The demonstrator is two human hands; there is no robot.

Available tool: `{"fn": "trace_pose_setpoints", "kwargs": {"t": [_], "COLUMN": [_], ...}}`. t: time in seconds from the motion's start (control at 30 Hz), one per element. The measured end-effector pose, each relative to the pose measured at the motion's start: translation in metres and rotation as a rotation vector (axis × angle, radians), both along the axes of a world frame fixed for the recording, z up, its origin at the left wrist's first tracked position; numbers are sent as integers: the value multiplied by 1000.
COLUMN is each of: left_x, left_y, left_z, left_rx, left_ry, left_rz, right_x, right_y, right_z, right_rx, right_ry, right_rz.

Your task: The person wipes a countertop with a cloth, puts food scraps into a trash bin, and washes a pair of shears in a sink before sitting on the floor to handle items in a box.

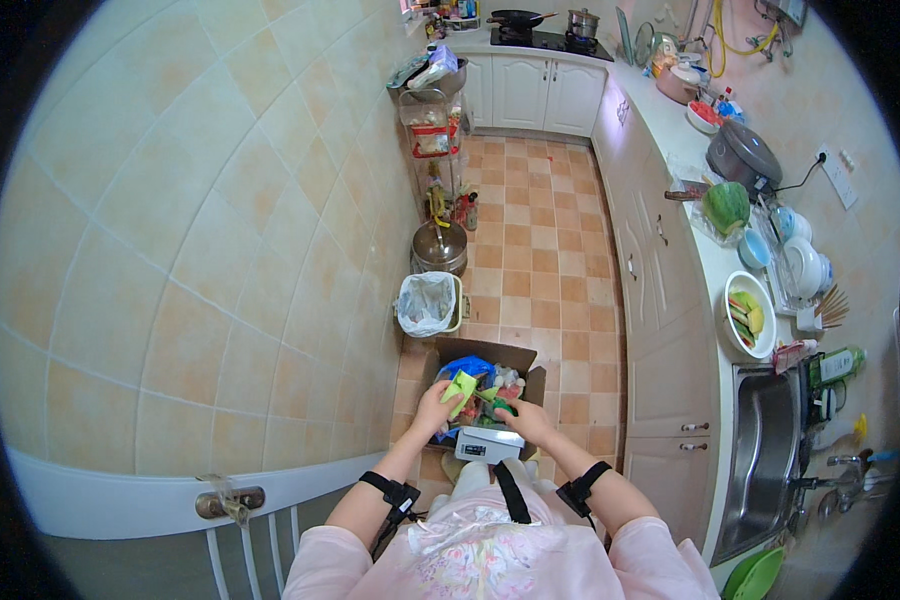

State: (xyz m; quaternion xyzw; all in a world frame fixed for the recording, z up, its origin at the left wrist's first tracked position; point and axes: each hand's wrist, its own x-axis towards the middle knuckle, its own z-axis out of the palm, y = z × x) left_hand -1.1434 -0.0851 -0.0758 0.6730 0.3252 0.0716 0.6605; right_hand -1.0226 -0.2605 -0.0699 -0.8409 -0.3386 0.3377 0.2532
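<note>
An open cardboard box (521,352) stands on the tiled floor before me, holding a blue plastic bag (471,367) and several small bagged items. Above its left part, my left hand (436,403) holds a light green object (462,386), perhaps a packet or folded piece. On the right side, my right hand (526,418) has its fingertips on a dark green item (504,406), too small to identify. A lighter green strip shows between the two hands. At the box's near edge, close to my knees, lies a white box with a small dark label (489,444).
A lined waste bin (427,304) stands beyond the box, with a lidded pot (439,247) and a wire rack (424,172) behind it. Along the right runs a counter with a sink (765,450), a white bowl (729,315) and a watermelon (726,208). A white railing (120,499) is at left.
</note>
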Motion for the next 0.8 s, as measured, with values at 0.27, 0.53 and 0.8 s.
{"fn": "trace_pose_setpoints", "kwargs": {"t": [0.27, 0.53, 0.8], "left_x": [16, 30, 40], "left_y": [-3, 2, 16], "left_z": [29, 23, 50], "left_rx": [365, 275, -510], "left_ry": [39, 86, 52], "left_rz": [-593, -504, -55], "right_x": [11, 15, 34], "right_y": [-5, -7, -33], "right_z": [24, 35, 35], "right_rx": [33, 171, 272], "right_ry": [-146, -333, -528], "right_rz": [169, 290, 239]}}
